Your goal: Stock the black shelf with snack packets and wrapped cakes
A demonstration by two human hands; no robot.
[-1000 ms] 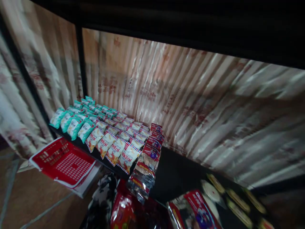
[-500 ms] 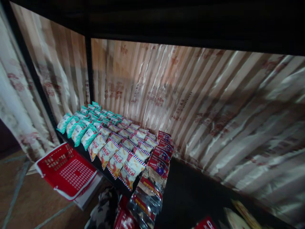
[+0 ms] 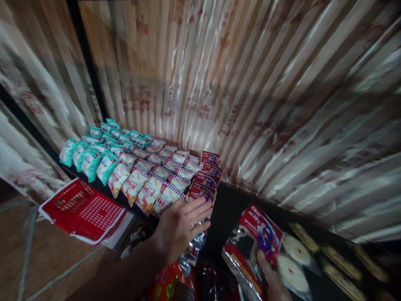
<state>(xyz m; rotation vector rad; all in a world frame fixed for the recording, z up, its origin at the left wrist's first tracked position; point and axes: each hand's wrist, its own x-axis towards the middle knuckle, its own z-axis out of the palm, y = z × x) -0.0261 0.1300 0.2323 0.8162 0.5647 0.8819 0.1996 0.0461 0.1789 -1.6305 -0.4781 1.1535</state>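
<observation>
My left hand (image 3: 181,223) is spread flat, fingers apart, pressing against the front packet of a row of red and clear snack packets (image 3: 205,177) on a black shelf (image 3: 233,209). My right hand (image 3: 272,278) grips the lower edge of another red and clear snack packet (image 3: 255,242) at the lower right, above the shelf. To the left of the row lie rows of white, red and blue striped packets (image 3: 150,184) and teal packets (image 3: 94,156).
A red plastic basket (image 3: 83,211) sits on a white box left of the shelf, over a brown floor. Clear packets with round white pieces (image 3: 293,261) lie at the right. A striped cloth backdrop (image 3: 250,92) closes the shelf's back. More red packets (image 3: 175,282) are below.
The view has tilted down and both my hands have come into sight. My left hand now rests on the red packet row, and my right hand holds up a red packet.
</observation>
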